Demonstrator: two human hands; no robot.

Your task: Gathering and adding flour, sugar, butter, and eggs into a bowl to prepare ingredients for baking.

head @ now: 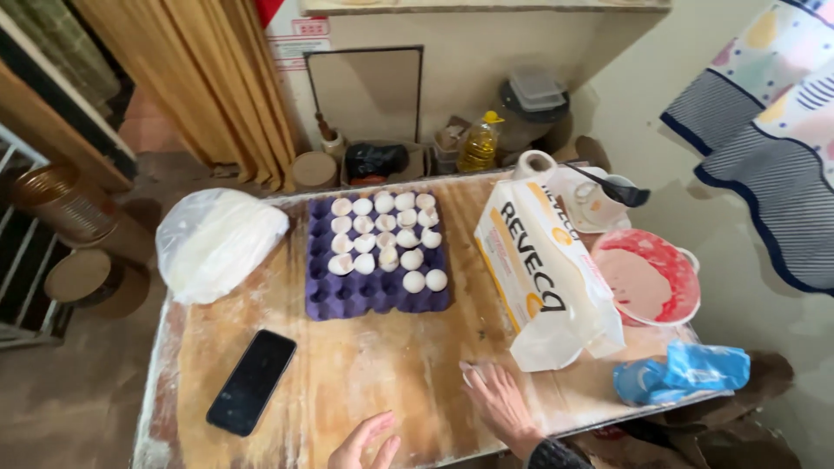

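Across the middle of the frame: wooden table (382, 365), flour-dusted, running from centre to the lower edge.

Right of centre: big white flour sack (543, 274), lying tilted, open end toward the lower right. Its lower corner sits just beside the right hand.

Left of centre, upper part of the table: clear plastic bag (217, 243) with a pale lump inside.

Centre: purple egg tray (375, 260). Upper rows hold mostly cracked shells, a few whole white eggs in the lower right cells, bottom rows bare.

Right edge of the table: red-and-white bowl (651, 278) smeared with pink batter. Above it, a white jug (599, 200) with a dark utensil across it.

Lower right: crumpled blue plastic bag (682, 373) at the table's corner.

Lower left: black phone (252, 380), screen dark, lying flat, well apart from both hands.

Bottom centre: right hand (499, 399) flat on the table, fingers spread, fingertips touching a small pale scrap; grasping nothing. Left hand (365, 443) at the bottom edge, fingers loosely curled, nothing in it, just over the table edge.

Behind the table, upper centre: yellow oil bottle (479, 143) among clutter on the floor.
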